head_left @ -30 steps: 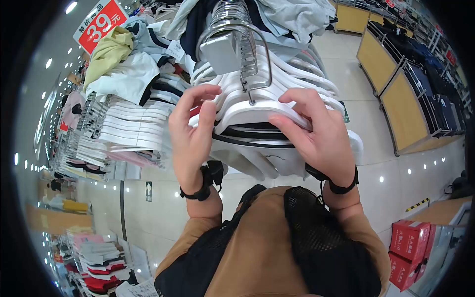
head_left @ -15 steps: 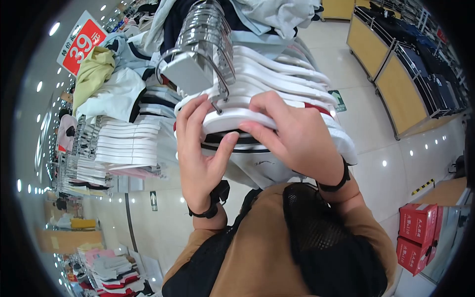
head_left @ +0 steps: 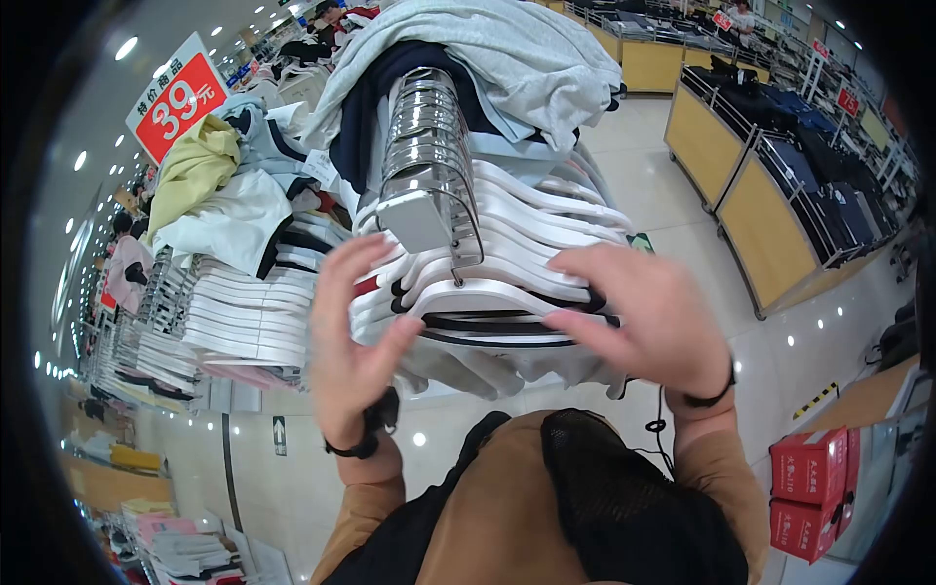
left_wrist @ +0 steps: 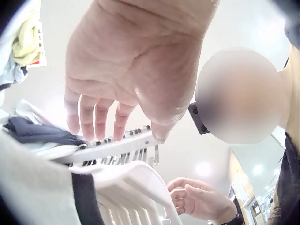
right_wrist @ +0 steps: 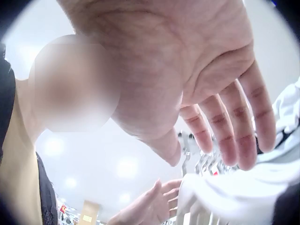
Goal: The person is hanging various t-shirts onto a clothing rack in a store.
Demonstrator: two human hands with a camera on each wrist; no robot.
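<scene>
White hangers with garments hang in a row from a metal rail point(head_left: 421, 146) in the head view, the front hanger point(head_left: 483, 292) facing the body. To its left is the left hand point(head_left: 356, 341), thumb and fingers spread, holding nothing. My right hand point(head_left: 658, 317) is at the hanger's right end, also spread; whether its thumb touches the hanger is unclear. The left wrist view has the left palm point(left_wrist: 136, 61) above the hangers, fingers loosely extended. In the right wrist view the right palm point(right_wrist: 183, 61) shows with straight fingers beside the white garments.
Grey and navy clothes point(head_left: 487, 58) lie over the rail's far part. A second rack of white hangers point(head_left: 249, 317) stands left, under a red price sign point(head_left: 177, 102). Wooden display bins point(head_left: 760, 224) stand right, and red boxes point(head_left: 809, 468) at lower right.
Both hands have moved apart from the front hanger, the right one having let go of its pinch. The view has shifted, showing the rack lower in the picture.
</scene>
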